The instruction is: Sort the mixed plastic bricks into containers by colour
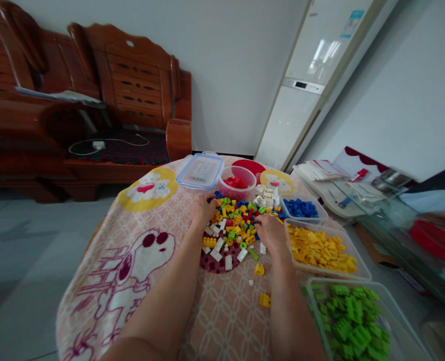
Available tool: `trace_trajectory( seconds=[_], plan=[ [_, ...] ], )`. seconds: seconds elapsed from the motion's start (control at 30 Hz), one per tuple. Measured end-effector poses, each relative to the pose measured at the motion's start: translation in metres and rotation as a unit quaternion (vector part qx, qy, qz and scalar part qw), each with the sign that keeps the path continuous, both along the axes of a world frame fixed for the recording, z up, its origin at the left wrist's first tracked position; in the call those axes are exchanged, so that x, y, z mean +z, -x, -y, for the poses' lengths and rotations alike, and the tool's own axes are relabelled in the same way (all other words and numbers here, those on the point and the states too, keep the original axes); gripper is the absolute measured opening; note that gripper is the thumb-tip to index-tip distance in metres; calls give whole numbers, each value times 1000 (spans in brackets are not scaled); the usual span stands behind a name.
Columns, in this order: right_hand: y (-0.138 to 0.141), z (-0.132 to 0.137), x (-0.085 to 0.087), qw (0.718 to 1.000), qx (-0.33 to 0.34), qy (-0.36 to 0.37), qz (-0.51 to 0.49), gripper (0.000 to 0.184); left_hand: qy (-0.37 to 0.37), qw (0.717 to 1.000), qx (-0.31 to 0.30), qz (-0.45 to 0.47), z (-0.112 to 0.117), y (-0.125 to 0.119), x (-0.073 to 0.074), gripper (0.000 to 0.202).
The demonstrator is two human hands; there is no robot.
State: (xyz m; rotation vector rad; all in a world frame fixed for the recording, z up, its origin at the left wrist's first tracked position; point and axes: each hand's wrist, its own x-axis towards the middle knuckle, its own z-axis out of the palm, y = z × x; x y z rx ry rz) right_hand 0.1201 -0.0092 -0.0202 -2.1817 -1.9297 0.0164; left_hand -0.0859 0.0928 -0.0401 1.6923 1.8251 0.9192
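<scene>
A loose pile of small toy bricks (237,220) in yellow, white, green, red and blue lies on the patterned tablecloth (222,311). At the pile's left edge is my left hand (202,211), its fingers curled near some blue bricks; what they hold, if anything, is too small to make out. My right hand (270,231) reaches into the right side of the pile with fingers bent together beside blue and yellow bricks. Its fingertips are partly hidden among them. White bricks (266,197) form a heap behind the pile. Two yellow bricks (260,269) lie apart, closer to me.
Behind the pile stand a round tub of red bricks (238,183) and a clear blue-rimmed lid (200,171). Along the right are boxes of blue bricks (300,208), yellow bricks (320,250) and green bricks (353,321). A glass table (406,245) adjoins; a wooden sofa (139,85) stands behind.
</scene>
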Motion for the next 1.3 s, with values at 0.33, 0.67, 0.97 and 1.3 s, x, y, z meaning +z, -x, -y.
trace_trajectory(
  seconds=[0.33,0.67,0.97,1.3],
  plan=[
    [0,-2,-2,1000,-7,1,-23,16,-3,1000,-12,6,-2,0,-2,35],
    [-2,-5,-1,987,-33,-79,-135,9,10,1000,1,11,0,0,0,35],
    [-20,-11,-5,830,-129,-253,-480,32,3,1000,3,14,-1,0,-1,35],
    [-59,-10,-16,782,-226,-405,-417,60,-4,1000,-2,11,-5,0,-7,35]
  ],
)
